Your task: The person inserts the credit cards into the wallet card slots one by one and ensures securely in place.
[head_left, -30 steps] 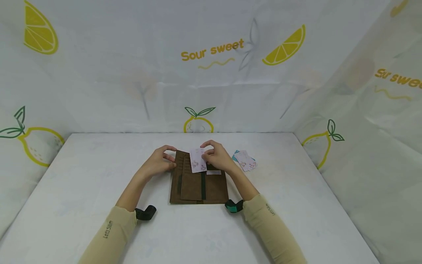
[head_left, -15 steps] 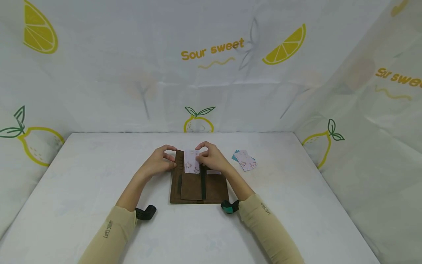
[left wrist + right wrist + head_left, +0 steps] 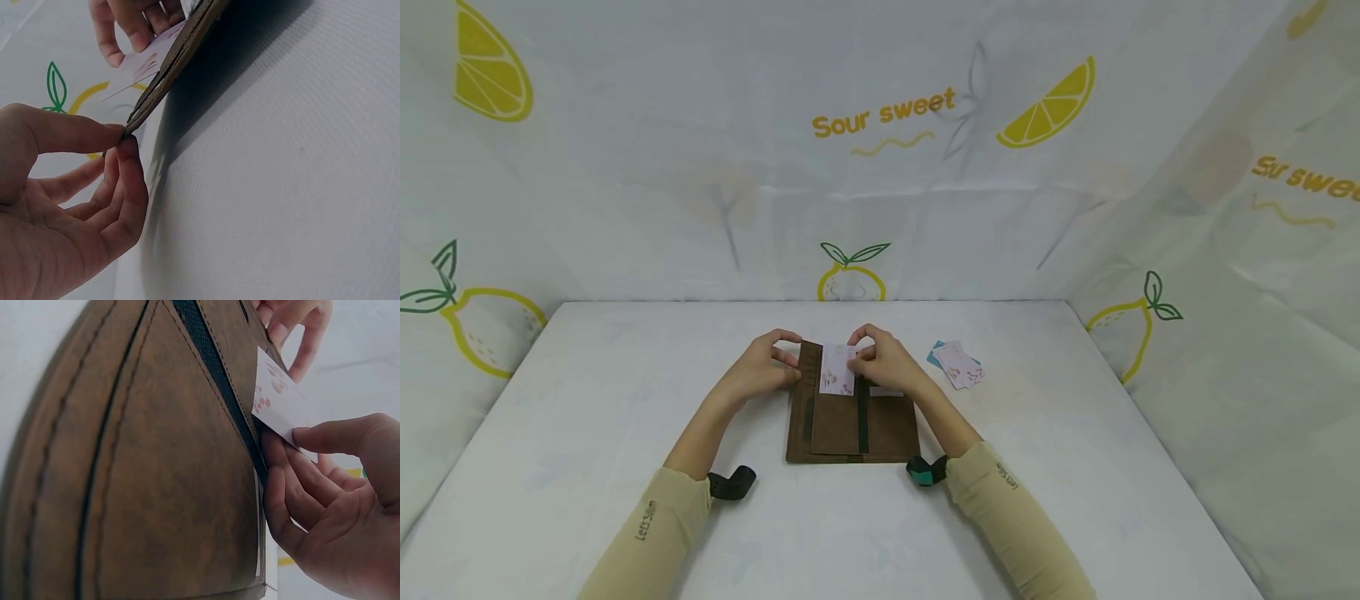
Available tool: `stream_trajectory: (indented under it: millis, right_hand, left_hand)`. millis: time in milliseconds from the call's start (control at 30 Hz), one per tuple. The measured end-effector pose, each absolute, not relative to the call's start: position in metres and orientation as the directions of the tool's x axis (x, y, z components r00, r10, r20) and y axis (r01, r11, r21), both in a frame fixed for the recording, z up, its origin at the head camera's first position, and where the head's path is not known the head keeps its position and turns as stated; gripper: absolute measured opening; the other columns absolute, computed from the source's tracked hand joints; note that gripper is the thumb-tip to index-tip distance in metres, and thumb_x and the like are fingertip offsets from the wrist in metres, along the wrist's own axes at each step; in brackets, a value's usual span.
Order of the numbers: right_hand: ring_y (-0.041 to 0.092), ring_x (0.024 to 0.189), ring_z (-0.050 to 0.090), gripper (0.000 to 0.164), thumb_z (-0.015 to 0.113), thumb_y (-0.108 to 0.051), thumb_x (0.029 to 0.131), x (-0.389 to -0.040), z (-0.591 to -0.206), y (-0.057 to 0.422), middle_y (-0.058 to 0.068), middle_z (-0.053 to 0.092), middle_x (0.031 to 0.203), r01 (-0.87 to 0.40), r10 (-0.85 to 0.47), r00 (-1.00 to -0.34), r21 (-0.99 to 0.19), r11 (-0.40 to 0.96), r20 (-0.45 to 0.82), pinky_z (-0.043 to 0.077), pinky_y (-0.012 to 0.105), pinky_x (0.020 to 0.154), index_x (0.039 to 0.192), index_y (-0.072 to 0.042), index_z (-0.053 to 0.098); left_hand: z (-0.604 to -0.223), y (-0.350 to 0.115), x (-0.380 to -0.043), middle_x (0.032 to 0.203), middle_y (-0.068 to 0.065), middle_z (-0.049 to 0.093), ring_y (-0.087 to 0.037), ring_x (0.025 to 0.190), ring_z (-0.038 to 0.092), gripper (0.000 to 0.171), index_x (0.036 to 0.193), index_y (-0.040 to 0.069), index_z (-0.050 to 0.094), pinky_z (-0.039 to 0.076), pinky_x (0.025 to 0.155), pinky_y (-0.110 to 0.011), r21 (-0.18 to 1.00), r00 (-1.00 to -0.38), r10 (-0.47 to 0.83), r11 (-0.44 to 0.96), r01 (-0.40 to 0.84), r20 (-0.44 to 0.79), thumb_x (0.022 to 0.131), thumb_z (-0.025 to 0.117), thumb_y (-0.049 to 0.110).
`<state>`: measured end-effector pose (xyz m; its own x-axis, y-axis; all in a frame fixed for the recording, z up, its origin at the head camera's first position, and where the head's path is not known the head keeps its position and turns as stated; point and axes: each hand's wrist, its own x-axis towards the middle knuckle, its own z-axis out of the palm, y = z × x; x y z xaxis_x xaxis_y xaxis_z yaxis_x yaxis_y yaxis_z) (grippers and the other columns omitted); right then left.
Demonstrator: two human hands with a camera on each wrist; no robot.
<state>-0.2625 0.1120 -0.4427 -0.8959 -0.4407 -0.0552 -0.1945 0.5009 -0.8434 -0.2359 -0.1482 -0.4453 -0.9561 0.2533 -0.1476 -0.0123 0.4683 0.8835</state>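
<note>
1. The white rectangular card with a pink floral print (image 3: 837, 369) is over the upper left part of the open wallet, its printed face turned up; whether its lower edge touches the leather or enters a slot, I cannot tell.
2. The right hand (image 3: 883, 362) pinches this card by its right edge, thumb on the printed face and fingers beneath; an edge hold probably leaves the lower end free and the print unbent.
3. The long brown leather wallet with stitched edges (image 3: 891, 429) lies spread open on the table, slots toward the far end, likely so the pockets can be reached.
4. The left hand (image 3: 760, 367) pinches the wallet's upper left edge between thumb and forefinger, apparently to steady the leather.
5. Down the wallet's middle runs a dark strap (image 3: 862, 425); right of it, a pale card strip (image 3: 886, 392) shows at a pocket's mouth.
6. Right of the wallet, apart from it yet within easy reach, white floral cards (image 3: 958, 367) overlap a blue card (image 3: 936, 352) on the white cloth-covered table (image 3: 820, 533).
</note>
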Motion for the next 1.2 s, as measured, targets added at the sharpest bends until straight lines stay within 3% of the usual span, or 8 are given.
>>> stream_trajectory:
  millis: [400, 800, 1200]
  right_hand:
    - [0.011, 0.074, 0.060, 0.024, 0.071, -0.005, 0.101, -0.2649, -0.4480, 0.1160, 0.019, 0.079, 0.093, -0.204, -0.476, -0.877, -0.852, 0.483, -0.060, 0.047, 0.025, 0.071, 0.123, -0.002, 0.063]
    - [0.013, 0.081, 0.070, 0.010, 0.076, -0.008, 0.097, -0.2628, -0.4453, 0.1152, 0.015, 0.081, 0.098, -0.272, -0.506, -0.861, -0.789, 0.550, -0.056, 0.053, 0.025, 0.078, 0.106, -0.004, 0.074]
    - [0.010, 0.079, 0.063, 0.005, 0.074, -0.005, 0.098, -0.2631, -0.4447, 0.1173, 0.012, 0.079, 0.095, -0.319, -0.570, -0.820, -0.780, 0.538, -0.057, 0.053, 0.023, 0.077, 0.097, -0.003, 0.078]
  left_hand:
    - [-0.4454, -0.1479, -0.2365, 0.114, -0.019, 0.070, -0.022, 0.095, 0.065, 0.061, 0.150, 0.001, 0.053, 0.050, 0.081, -0.028, 0.885, -0.956, 0.255, 0.465, -0.008, -0.142, 0.091, 0.071, 0.002]
    - [-0.4443, -0.1480, -0.2357, 0.112, -0.018, 0.069, -0.023, 0.095, 0.065, 0.062, 0.150, 0.001, 0.053, 0.049, 0.081, -0.029, 0.884, -0.956, 0.257, 0.467, -0.003, -0.139, 0.091, 0.071, 0.002]
    - [-0.4429, -0.1481, -0.2338, 0.114, -0.019, 0.069, -0.021, 0.093, 0.064, 0.062, 0.151, 0.001, 0.052, 0.050, 0.080, -0.029, 0.888, -0.957, 0.252, 0.459, -0.015, -0.146, 0.093, 0.072, 0.003]
